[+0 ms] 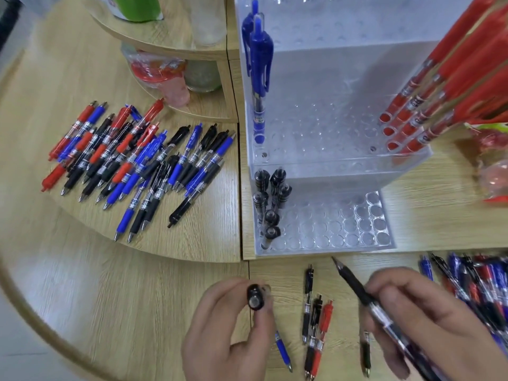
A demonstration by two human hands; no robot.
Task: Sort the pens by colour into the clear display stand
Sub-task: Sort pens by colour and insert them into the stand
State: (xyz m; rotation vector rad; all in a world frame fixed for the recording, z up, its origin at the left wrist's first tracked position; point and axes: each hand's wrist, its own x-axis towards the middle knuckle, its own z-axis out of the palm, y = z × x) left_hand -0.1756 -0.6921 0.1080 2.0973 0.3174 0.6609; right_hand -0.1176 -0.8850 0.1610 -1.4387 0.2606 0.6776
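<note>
Head view tells me I'm early on: both hands, left hand (233, 325) and right hand (428, 323), pinch black pens, few sit in the clear display stand (343, 78), mixed heap (137, 160) unsorted.

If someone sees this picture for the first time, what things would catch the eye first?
Probably the clear display stand at upper centre, with red pens leaning on its right side and blue pens upright on its left. Next, the mixed pile of pens on the left table. Near the bottom, the left hand and right hand each hold a black pen.
</note>
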